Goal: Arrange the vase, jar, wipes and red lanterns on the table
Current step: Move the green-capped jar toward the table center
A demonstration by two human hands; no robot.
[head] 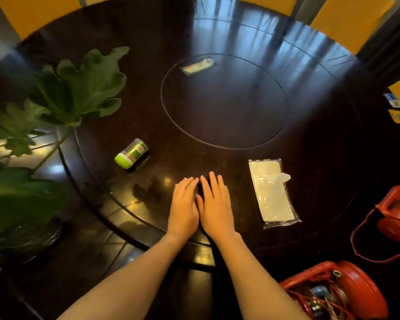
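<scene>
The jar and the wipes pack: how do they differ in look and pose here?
The jar is round, with a green lid, and lies on its side left of the hands; the wipes pack is flat, pale, in clear wrap, and lies to their right. Both rest on the dark table, untouched.

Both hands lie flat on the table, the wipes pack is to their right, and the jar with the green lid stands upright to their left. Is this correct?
Not quite. The head view shows the jar lying on its side, not upright. The rest holds: left hand and right hand lie flat on the table, wipes pack to their right.
</scene>
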